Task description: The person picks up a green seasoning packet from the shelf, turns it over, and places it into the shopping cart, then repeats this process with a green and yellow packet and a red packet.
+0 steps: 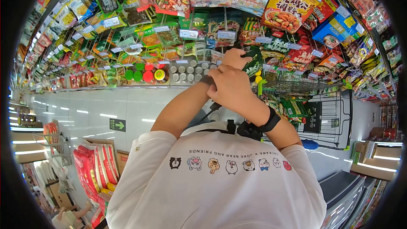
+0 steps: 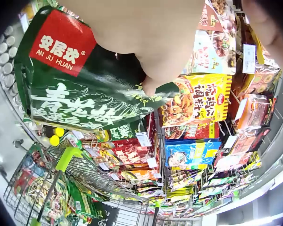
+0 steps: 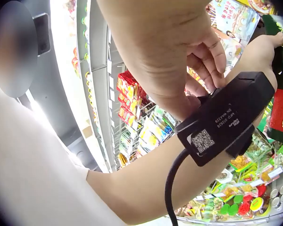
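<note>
A dark green seasoning packet (image 2: 80, 96) with a red label hangs from my left hand (image 1: 236, 58), whose thumb and fingers grip it along one edge. In the head view the packet (image 1: 253, 62) shows just right of those fingers, in front of the shelf. My right hand (image 1: 232, 85) lies across the left wrist. Seen from the right wrist, this hand (image 3: 174, 61) has curled fingers pinching the edge of the black wrist camera (image 3: 226, 122) strapped there. A cable runs down from that camera.
Hanging seasoning packets, among them a yellow one (image 1: 288, 4), fill the racks ahead. Jars with red lids (image 1: 148, 76) line the lower shelf. A wire shopping cart (image 1: 328, 118) holding packets stands to the right. Red-and-white bags (image 1: 97, 165) are stacked behind on the left.
</note>
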Available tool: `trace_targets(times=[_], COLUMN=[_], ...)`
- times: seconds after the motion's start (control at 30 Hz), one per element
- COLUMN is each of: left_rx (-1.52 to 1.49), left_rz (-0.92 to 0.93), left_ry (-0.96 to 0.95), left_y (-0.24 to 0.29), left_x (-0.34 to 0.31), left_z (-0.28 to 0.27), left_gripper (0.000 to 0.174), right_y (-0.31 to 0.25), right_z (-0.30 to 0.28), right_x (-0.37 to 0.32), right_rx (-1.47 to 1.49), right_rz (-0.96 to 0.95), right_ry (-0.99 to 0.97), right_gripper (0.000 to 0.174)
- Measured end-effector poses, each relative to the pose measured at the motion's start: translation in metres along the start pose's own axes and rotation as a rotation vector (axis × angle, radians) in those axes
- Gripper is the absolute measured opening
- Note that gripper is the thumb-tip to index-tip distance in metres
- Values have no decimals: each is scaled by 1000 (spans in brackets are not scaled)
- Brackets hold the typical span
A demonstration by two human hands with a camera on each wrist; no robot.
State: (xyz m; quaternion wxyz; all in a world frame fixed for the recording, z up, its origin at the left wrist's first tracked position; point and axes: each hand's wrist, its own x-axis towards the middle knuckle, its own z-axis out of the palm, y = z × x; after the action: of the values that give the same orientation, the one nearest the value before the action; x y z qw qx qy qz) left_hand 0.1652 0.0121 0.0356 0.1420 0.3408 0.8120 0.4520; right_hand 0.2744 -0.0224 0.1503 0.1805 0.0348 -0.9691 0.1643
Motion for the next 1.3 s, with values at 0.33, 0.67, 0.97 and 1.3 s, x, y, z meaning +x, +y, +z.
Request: trace_targets(times=[0.33,0.67,0.97,1.3], left_rx=[24,102,-873,-1350], left_rz=[-19,165,-375,-614], left_ry=[-9,74,-317,-552], left_y=[1,6,16,39], left_x=[-1,-2,6,4], left_z=[-2,-1,-43,-54], left_gripper=[31,37,25,21], right_y=[0,2,12,-4], right_z=[4,-6,-30,-18], right_x=[2,5,-13,-25], right_rx=[-9,184,202,-141], right_rz=[44,-21,-402,-610], right_ry=[69,30,249,352], right_gripper=[16,18,40,31])
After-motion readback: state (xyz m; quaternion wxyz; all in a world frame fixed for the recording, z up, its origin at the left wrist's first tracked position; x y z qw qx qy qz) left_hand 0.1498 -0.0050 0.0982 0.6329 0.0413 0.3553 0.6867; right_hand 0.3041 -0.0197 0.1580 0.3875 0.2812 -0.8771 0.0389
